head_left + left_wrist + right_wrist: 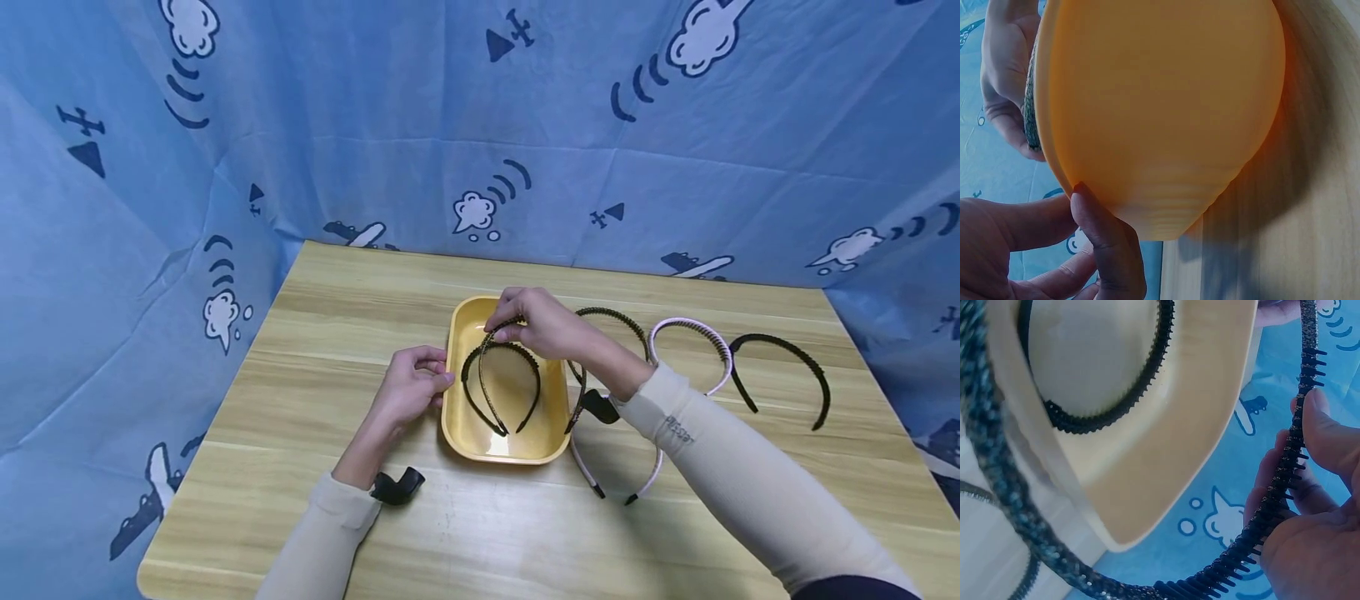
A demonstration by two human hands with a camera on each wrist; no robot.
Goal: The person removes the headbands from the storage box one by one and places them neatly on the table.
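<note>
My right hand [542, 323] pinches a glittery dark headband [1016, 506] between thumb and fingers. In the right wrist view its comb-like teeth [1260, 528] show along the inner side. The hand is above a yellow tray [468, 450], and the headband overlaps the tray in the head view. Inside the tray lies a black toothed headband [538, 385]. At the tray's left side my left hand [408, 385] pinches the rim, its thumb and fingertips right at the edge in the left wrist view [1107, 244].
Right of the tray lie a dark headband [611, 312], a pink headband [690, 322] and a black headband [787, 339]. Pale headband ends [588, 475] show below my right forearm. A blue printed curtain [390, 100] hangs behind the wooden table [337, 317].
</note>
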